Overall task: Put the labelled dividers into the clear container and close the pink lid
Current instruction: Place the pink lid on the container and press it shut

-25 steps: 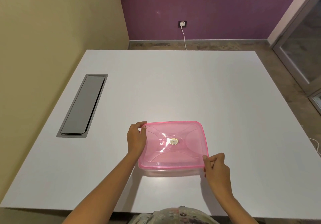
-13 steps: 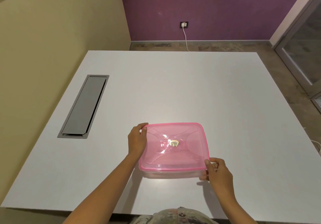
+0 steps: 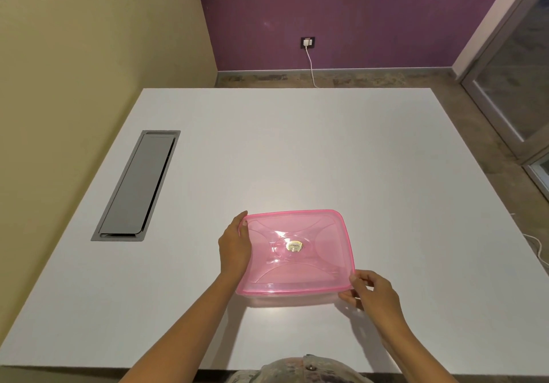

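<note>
A broad white surface, smooth and matte, fills most of the room in front of the person, with a long grey metal hatch set flush into it well off to the left. Near the front edge, between the two forearms, sits the clear container, only a thin strip of its see-through wall showing beneath the pink lid that covers it. The lid is translucent plastic, a rounded rectangle with a raised rim, curved moulded ridges fanning towards each corner and a glossy patch of reflected light near the middle, where a small gold oval sticker is stuck. Whatever lies inside the container cannot be made out through the pink plastic. The left hand rests against the lid's left edge, thumb on top near the far-left corner and fingers curled down over the side, grasping that edge. The right hand is at the near-right corner, thumb and fingertips pinching the rim where the lid meets the container. At the far wall a white plug sits in a socket, its cable dropping to the floor.
</note>
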Demonstrator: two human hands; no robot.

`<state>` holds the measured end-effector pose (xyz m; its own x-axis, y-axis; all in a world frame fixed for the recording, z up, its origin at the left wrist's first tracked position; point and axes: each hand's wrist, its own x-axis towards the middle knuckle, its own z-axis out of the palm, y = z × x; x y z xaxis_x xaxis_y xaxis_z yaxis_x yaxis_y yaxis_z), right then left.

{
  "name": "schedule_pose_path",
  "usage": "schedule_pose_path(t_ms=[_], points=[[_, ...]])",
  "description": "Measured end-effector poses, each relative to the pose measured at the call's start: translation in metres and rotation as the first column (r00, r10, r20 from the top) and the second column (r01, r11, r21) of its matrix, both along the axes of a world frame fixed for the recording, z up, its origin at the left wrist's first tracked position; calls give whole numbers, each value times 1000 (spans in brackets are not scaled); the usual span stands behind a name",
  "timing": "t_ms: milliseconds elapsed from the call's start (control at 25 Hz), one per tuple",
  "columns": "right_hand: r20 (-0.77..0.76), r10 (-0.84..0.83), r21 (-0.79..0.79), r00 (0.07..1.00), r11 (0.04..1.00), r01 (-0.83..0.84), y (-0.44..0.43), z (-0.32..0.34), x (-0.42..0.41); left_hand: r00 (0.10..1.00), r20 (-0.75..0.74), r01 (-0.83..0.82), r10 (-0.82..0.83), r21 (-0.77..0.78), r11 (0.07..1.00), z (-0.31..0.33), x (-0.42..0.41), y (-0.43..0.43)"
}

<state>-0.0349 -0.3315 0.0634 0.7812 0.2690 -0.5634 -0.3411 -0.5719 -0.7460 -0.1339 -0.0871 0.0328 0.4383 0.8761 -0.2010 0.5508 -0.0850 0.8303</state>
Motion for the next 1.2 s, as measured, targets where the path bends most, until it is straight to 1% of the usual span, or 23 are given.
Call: schedule_pose_path(t_ms=[120, 320, 520, 680, 880, 1080, 1200], points=[[28, -18, 15, 999, 1000, 18, -1, 3, -5, 998, -57, -1, 4, 47, 999, -2, 2, -7], [77, -83, 20, 994, 996, 82, -1, 5, -9, 987, -157, 53, -40, 85, 995, -1, 3, -15], [31, -153, 41, 988, 988, 152, -3, 5, -11, 961, -269, 112, -61, 176, 978, 2, 5, -22], [0, -163, 30, 987, 986, 163, -1, 4, -8, 937, -341, 154, -71, 224, 962, 4, 6, -24], [-128, -187, 88, 974, 976, 199, -2, 2, 2, 937, -341, 177, -81, 260, 949, 5, 3, -28], [-186, -206, 95, 961, 970, 226, -4, -6, 10, 935, -345, 186, -85, 273, 944, 4, 3, -27], [-181, -165, 87, 970, 979, 183, -5, -11, 14, 936, -343, 187, -83, 280, 942, 4, 2, -28]])
